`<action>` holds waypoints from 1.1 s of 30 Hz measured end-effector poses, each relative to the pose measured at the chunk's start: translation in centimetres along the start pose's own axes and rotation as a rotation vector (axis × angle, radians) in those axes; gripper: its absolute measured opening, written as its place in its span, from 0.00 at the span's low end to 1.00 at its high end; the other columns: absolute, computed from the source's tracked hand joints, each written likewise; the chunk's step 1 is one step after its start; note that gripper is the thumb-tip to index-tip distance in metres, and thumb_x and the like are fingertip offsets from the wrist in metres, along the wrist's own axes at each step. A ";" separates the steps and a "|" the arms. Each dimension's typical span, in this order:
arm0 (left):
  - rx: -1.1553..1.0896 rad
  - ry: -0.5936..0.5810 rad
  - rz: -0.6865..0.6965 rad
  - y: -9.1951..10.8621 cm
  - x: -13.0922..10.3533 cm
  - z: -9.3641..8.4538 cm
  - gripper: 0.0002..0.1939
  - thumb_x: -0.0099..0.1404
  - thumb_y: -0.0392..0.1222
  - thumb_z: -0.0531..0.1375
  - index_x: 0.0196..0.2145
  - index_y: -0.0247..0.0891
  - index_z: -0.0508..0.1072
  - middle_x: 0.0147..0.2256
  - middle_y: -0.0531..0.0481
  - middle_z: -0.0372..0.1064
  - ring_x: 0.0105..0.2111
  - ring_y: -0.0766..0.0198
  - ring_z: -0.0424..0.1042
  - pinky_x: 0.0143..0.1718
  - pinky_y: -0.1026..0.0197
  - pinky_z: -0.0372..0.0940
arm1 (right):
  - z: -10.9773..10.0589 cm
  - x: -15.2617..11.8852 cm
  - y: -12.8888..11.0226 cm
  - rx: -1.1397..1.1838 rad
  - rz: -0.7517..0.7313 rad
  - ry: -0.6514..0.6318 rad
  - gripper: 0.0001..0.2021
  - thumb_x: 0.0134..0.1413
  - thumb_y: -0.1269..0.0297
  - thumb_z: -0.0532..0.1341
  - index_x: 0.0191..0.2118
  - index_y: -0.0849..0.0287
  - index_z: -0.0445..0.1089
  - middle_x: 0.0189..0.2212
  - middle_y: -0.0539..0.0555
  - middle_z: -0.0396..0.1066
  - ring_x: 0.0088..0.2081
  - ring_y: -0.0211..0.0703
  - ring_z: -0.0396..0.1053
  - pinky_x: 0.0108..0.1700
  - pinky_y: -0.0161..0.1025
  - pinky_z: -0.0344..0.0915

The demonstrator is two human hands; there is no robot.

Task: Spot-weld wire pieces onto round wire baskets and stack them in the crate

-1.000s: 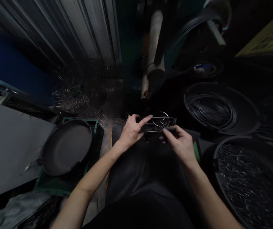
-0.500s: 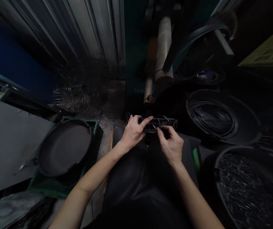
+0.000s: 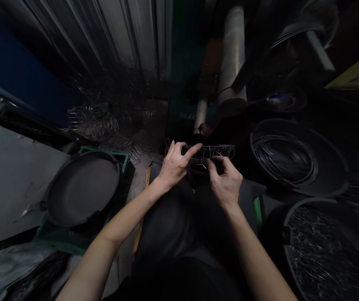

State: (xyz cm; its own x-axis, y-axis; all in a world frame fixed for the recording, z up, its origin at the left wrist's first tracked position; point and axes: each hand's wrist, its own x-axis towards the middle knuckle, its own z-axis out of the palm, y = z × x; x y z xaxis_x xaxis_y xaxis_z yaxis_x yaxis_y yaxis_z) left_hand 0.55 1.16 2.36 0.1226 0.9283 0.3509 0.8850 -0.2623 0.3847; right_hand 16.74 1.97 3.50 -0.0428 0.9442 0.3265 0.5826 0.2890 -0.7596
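A round frame of thin metal wire (image 3: 226, 149) is held between my two hands, in front of the machine's lower rod (image 3: 201, 110). My left hand (image 3: 175, 164) grips the frame's left side, with the index finger stretched along its top. On the near right side, my right hand (image 3: 226, 179) pinches the frame's lower edge between thumb and fingers. Whether a small loose piece sits in that pinch I cannot make out. The frame's far side blends into the dark under the machine.
A black basin (image 3: 83, 190) rests on a green crate (image 3: 126, 156) at left. At right stand a tub with coiled wire (image 3: 282, 161) and a tub of small bent wire pieces (image 3: 320, 246). Wire frames (image 3: 94, 123) lie heaped by the corrugated wall. A thick metal cylinder (image 3: 233, 54) juts from the machine.
The wire frame has tilted and sits slightly higher in view, with both hands still on it. My view has shifted a little, so the machine's cylinder appears farther right.
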 end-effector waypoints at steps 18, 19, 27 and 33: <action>0.016 0.061 0.021 -1.3 1.8 0.2 0.33 0.59 0.30 0.56 0.60 0.47 0.57 0.47 0.46 0.56 0.51 0.57 0.62 0.59 0.43 0.56 | 1.3 2.0 0.4 -0.004 -0.101 0.043 0.10 0.59 0.58 0.57 0.36 0.58 0.69 0.32 0.52 0.73 0.34 0.40 0.70 0.37 0.38 0.66; 0.017 0.061 0.019 -1.3 1.8 0.2 0.33 0.59 0.30 0.56 0.60 0.47 0.57 0.48 0.47 0.56 0.51 0.57 0.62 0.59 0.43 0.56 | 1.3 2.0 0.4 -0.004 -0.101 0.044 0.10 0.59 0.58 0.57 0.36 0.58 0.69 0.32 0.52 0.73 0.33 0.40 0.70 0.37 0.38 0.66; 0.026 0.092 0.033 -1.3 1.8 0.2 0.32 0.59 0.30 0.57 0.60 0.46 0.58 0.48 0.46 0.56 0.52 0.58 0.61 0.61 0.45 0.55 | 1.3 2.0 0.3 0.016 -0.129 0.067 0.08 0.58 0.60 0.59 0.36 0.59 0.69 0.32 0.52 0.73 0.34 0.40 0.71 0.38 0.37 0.66; 0.024 0.076 0.030 -1.5 2.4 0.2 0.33 0.58 0.29 0.57 0.60 0.46 0.58 0.46 0.46 0.56 0.50 0.58 0.62 0.57 0.47 0.60 | 1.6 2.5 0.3 -0.008 -0.121 0.067 0.09 0.59 0.58 0.58 0.36 0.59 0.69 0.31 0.52 0.72 0.33 0.40 0.70 0.36 0.36 0.65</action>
State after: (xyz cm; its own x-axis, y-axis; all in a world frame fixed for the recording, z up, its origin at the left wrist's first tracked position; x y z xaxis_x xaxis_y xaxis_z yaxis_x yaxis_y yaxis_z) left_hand -0.39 3.82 2.45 0.1154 0.8973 0.4262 0.8920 -0.2823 0.3530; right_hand 15.50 4.68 3.14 -0.0591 0.8899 0.4523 0.5828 0.3986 -0.7082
